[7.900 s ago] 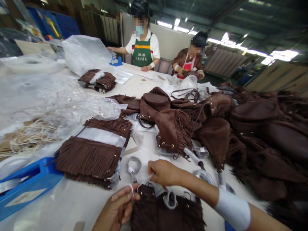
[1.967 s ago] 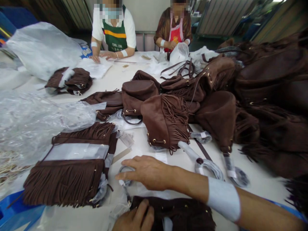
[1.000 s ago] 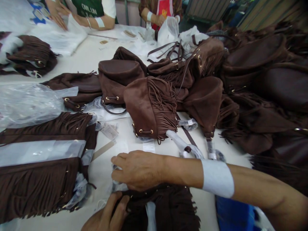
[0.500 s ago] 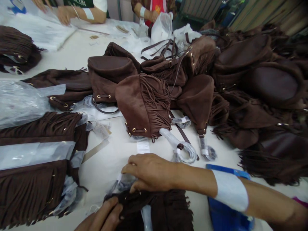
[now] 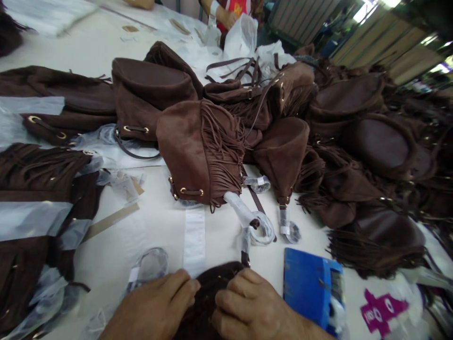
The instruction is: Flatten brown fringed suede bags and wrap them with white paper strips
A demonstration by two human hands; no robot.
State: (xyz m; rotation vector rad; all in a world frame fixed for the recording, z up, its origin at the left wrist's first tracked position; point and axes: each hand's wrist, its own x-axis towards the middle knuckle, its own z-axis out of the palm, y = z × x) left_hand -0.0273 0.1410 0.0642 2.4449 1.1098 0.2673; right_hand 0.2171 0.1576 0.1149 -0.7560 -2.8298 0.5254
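Observation:
At the bottom of the head view, a dark brown bag (image 5: 205,300) lies between my hands, its lower part cut off by the frame edge. My left hand (image 5: 157,302) is closed on the bag's left side near its upper edge. On the opposite side, my right hand (image 5: 249,302) grips the same edge with curled fingers. A plastic-wrapped strap coil (image 5: 150,264) rests just beyond my left hand. Past the bag's top lies a white paper strip (image 5: 194,238). A brown fringed bag (image 5: 201,151) with gold eyelets sits farther up the table.
A blue tape dispenser (image 5: 307,285) stands right of my right hand, with a purple tag (image 5: 382,309) beyond it. Heaped brown bags (image 5: 375,137) cover the right side. Flat fringed bags with plastic wrap (image 5: 31,219) lie left. A co-worker's hand (image 5: 228,20) shows at the back.
My right hand has drawn back toward me, from reaching across the bag to gripping its right side. My left hand has come further into view. The camera has swung to the right.

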